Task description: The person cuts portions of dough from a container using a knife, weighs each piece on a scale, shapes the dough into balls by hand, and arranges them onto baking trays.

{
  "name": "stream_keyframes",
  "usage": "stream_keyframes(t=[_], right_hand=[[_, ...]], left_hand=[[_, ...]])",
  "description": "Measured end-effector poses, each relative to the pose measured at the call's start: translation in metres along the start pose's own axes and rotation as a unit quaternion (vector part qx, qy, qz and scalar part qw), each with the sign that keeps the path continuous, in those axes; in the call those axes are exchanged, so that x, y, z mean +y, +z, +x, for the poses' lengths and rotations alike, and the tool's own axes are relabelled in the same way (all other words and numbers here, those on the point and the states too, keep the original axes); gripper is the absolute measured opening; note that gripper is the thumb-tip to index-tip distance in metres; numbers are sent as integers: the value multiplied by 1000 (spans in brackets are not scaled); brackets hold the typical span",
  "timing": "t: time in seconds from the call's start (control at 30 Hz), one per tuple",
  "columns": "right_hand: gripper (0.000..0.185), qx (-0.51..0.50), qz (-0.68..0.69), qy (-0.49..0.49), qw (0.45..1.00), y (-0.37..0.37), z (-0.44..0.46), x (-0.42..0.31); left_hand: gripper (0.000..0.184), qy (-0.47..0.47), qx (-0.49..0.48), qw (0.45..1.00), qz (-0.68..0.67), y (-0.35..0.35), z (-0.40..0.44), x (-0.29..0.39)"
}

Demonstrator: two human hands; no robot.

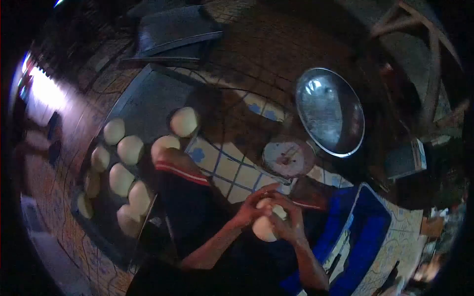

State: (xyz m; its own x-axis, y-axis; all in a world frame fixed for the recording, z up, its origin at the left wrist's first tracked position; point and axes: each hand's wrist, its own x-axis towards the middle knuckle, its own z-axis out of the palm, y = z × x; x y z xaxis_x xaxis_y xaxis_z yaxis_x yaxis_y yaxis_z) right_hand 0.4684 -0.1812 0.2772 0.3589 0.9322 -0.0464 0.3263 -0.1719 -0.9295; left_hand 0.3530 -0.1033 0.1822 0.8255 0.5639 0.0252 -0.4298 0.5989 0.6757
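Note:
A pale dough ball is between my two hands, in front of my lap. My left hand wraps round its upper left side with bent fingers. From the other side, my right hand presses its fingers and thumb on the top and right. A bit of pale dough shows between the hands; whether it is one piece with the ball I cannot tell. To the left, several similar round dough balls lie on a dark metal tray.
A large shiny metal basin stands front right, near a round pale-faced object. Close on my right is a blue crate. More dark trays lie at the back. My knees, in dark shorts, flank a patterned tile floor.

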Motion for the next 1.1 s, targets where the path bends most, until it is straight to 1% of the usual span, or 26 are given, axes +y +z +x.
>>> stream_keyframes(t=[0.03, 0.1, 0.13, 0.2, 0.23, 0.27, 0.3, 0.33, 0.37, 0.4, 0.47, 0.5, 0.53, 0.57, 0.6, 0.63, 0.73, 0.77, 0.8, 0.87, 0.93, 0.97, 1.0, 1.03, 1.07, 1.1], right_hand=[[25, -5, 29, 68, 997, -2, -3, -5], [19, -7, 59, 186, 981, -8, -5, -16], [18, -16, 61, 113, 992, -5, -2, -17], [15, -28, 72, -23, 997, 2, -1, -16], [18, -94, 56, -76, 991, 1, 5, -13], [22, -82, 35, -118, 989, 10, 11, -22], [27, -69, 14, -157, 985, 20, 15, -37], [38, -99, -95, -211, 968, 18, 22, -40], [51, -120, -195, -271, 935, 15, 30, -42], [53, -99, -169, -264, 944, 21, 32, -47], [58, -58, -120, -250, 959, 36, 36, -62], [53, -32, -42, -229, 972, 38, 40, -68], [49, -5, 38, -212, 976, 39, 44, -75], [46, 38, 224, -160, 960, 42, 43, -71], [44, 80, 401, -99, 907, 43, 42, -70], [51, 125, 494, -58, 858, 38, 45, -71], [53, 172, 254, -74, 949, 65, 69, -27], [53, 64, 385, 17, 921, 77, 74, -33], [53, -20, 489, 133, 862, 94, 80, -55], [51, -61, 538, 96, 836, 127, 102, -41], [46, -25, 481, 21, 876, 156, 126, -58], [43, -3, 435, -9, 900, 170, 138, -76], [39, 14, 352, -29, 936, 184, 154, -105], [38, 13, 334, -81, 939, 203, 173, -110], [36, 14, 312, -132, 941, 224, 193, -105], [42, -7, 187, -214, 959, 247, 212, -101]], left_hand=[[89, 47, 61, 997, 4, 9, 5, 11], [109, 37, 31, 999, 8, 3, -3, 33], [116, -13, -54, 998, 9, -5, -8, 44], [128, 6, -236, 962, 135, -8, -5, 60], [130, 10, -257, 947, 192, -3, -5, 68], [131, 17, -278, 928, 248, 2, -5, 76], [130, -39, -229, 944, 236, 13, -15, 82], [128, -91, -182, 953, 226, 19, -20, 85], [106, 130, -73, 960, 237, 28, -22, 69], [99, 169, -40, 923, 342, 27, -22, 67], [85, 244, 31, 811, 531, 24, -15, 67], [67, 295, 117, 770, 554, 35, -10, 80], [61, 330, 152, 749, 554, 36, -7, 86], [55, 362, 187, 728, 551, 36, -4, 90], [49, 391, 222, 705, 548, 37, -3, 96], [38, 355, 273, 710, 544, 46, -4, 119], [30, 385, 268, 773, 426, 21, -6, 151], [24, 384, 266, 780, 416, 19, -8, 164], [25, 384, 246, 777, 433, 10, -9, 170], [26, 387, 198, 764, 476, -18, -11, 185], [38, 420, 175, 722, 522, -53, -23, 209], [54, 378, 258, 672, 582, -51, -37, 226], [64, 329, 325, 660, 593, -59, -58, 232], [74, 273, 385, 646, 600, -68, -80, 237], [72, 298, 429, 646, 556, -80, -92, 242], [70, 326, 470, 644, 508, -92, -105, 246]])
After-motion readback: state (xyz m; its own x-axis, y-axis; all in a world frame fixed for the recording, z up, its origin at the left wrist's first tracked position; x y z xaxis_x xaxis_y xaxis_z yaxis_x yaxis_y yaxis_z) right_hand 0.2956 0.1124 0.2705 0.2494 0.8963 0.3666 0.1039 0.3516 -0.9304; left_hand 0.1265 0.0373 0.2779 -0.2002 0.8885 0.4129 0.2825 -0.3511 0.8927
